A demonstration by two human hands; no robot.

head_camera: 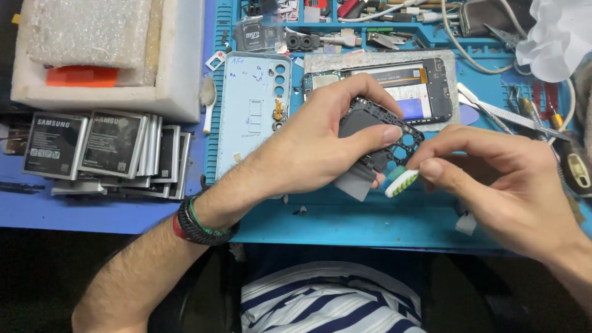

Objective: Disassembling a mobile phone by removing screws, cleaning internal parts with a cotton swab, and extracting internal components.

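- Blue silicone repair mat (345,222) covers the bench across the middle and right of the frame, with a darker blue tabletop showing at the left edge.
- Left hand (308,148), at frame centre, is closed around a black plastic phone mid-frame with camera cut-outs (376,132); the thumb presses its near edge and the fingers wrap over its far side, holding it tilted above the mat.
- Right hand (499,185), right of centre, pinches a small toothbrush head with white and green bristles (402,182) between thumb and forefinger; the bristles sit just beside the lower corner of the mid-frame.
- Behind the hands, a dismantled phone body with exposed board and battery (401,89) lies on a grey pad.
- Pale blue phone back cover (253,111) lies flat on the mat, left of centre.
- Stack of flat grey phone batteries (105,154) sits at the left.
- White foam block holding bubble wrap and an orange piece (98,55) fills the upper left.
- Metal tweezers (499,114) lie at the upper right.
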